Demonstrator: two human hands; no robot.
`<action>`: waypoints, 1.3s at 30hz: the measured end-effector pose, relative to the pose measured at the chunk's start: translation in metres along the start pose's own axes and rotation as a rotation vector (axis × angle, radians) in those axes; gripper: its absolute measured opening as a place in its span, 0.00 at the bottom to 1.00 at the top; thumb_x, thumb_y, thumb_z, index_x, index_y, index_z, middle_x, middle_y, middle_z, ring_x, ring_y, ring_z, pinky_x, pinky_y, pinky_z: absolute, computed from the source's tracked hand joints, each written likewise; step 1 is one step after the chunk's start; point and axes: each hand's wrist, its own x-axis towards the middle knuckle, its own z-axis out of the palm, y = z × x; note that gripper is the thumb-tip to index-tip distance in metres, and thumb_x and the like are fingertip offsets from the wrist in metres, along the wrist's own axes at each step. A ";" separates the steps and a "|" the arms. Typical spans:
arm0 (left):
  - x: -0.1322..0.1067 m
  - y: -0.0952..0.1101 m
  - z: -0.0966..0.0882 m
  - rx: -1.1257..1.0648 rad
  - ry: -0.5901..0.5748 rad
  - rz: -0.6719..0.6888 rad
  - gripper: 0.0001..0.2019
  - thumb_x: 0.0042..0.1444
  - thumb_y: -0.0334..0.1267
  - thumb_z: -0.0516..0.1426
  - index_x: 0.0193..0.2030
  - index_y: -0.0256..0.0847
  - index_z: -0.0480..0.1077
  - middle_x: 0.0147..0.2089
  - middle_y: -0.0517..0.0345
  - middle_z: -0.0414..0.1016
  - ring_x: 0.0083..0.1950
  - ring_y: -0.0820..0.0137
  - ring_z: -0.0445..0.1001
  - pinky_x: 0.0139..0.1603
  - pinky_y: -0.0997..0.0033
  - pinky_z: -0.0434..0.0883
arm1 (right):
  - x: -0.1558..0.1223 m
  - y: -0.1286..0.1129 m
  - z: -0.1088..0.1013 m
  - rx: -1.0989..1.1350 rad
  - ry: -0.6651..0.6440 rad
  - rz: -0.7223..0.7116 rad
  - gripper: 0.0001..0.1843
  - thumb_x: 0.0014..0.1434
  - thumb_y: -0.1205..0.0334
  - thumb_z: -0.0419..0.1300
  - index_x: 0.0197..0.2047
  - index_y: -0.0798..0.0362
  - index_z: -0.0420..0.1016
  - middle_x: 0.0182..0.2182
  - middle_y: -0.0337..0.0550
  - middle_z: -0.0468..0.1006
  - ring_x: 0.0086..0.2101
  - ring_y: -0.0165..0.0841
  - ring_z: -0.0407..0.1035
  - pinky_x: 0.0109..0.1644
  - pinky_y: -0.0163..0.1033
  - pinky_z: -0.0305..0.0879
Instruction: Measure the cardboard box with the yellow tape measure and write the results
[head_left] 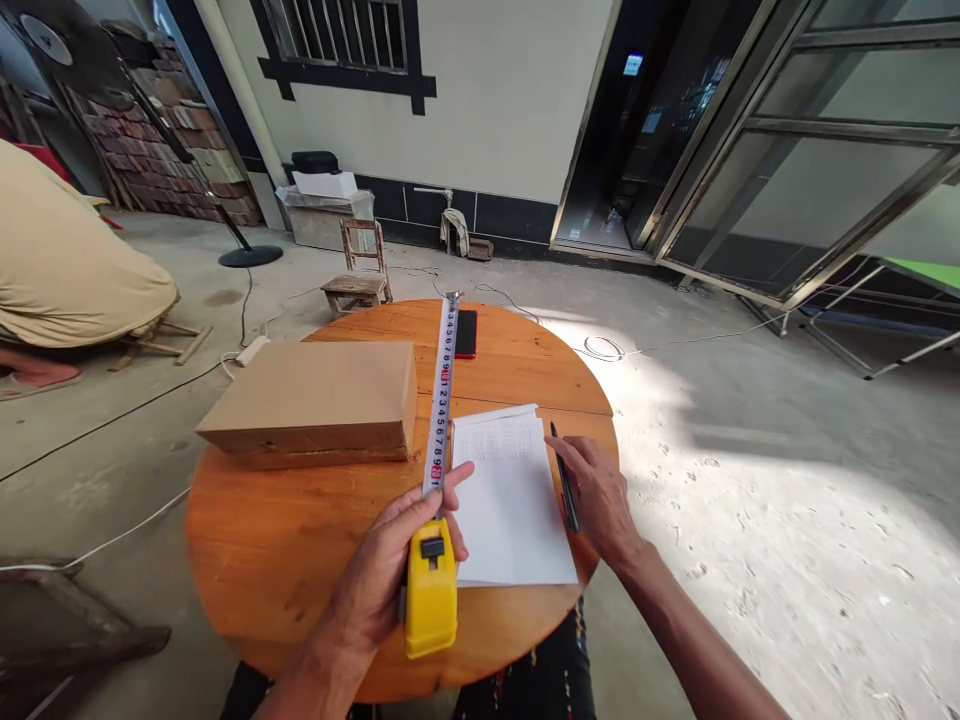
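Seems to be a measuring step. Holding yellow tape measure (430, 595) in closed left hand (390, 570) at near edge of bench (300, 540), with blade (442, 390) drawn out just beside cardboard box (315, 395). Gripping black pen (564, 475) in half-closed right hand (596, 495), resting on white paper (510, 510). Calls for keeping blade flat and straight for reading.

Rough home courtyard workspace: bare concrete floor (750, 500), stacked bricks (161, 165), barred window (345, 40), loose cables (604, 348).
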 end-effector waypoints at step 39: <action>-0.033 -0.027 -0.040 0.163 0.184 0.018 0.13 0.51 0.47 0.59 0.30 0.38 0.70 0.47 0.50 0.77 0.23 0.75 0.69 0.29 0.73 0.63 | -0.029 -0.037 0.013 0.061 -0.141 -0.163 0.16 0.60 0.62 0.52 0.51 0.52 0.70 0.54 0.51 0.70 0.56 0.43 0.60 0.56 0.54 0.58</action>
